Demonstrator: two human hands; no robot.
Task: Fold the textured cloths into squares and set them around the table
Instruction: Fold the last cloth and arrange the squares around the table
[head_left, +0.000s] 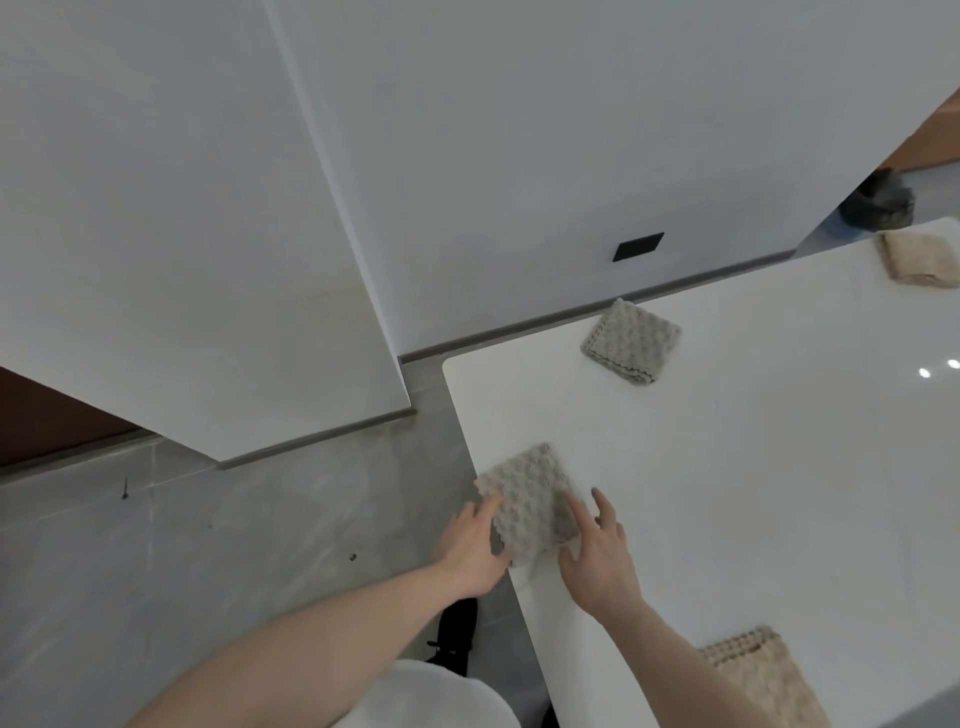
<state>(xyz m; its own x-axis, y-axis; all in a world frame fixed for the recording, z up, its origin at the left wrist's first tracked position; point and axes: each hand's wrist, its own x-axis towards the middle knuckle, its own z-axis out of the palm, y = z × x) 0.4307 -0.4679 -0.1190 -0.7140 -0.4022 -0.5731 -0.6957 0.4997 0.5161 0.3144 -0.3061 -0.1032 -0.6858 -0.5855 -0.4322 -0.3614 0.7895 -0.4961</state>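
The fingers (485, 512) of the left hand (475, 551) are seen laid nearly straight on the left edge of a folded grey cloth (527, 501), nothing being gripped. The fingers (579, 512) of the right hand (597, 558) are spread and extended, their tips pressed on the cloth's right edge, and nothing is held there either. The grey cloth is found at the white tabletop (727, 441) near corner, overhanging its left edge slightly. A second grey folded cloth (631, 340) is placed at one o'clock from it, well apart, by the far edge. A beige folded cloth (919, 257) is seen at two o'clock, near the far right corner. Another beige cloth (763, 675) is located at five o'clock, just beside the right forearm. Grey floor tiles (234, 545) are shown at nine o'clock.
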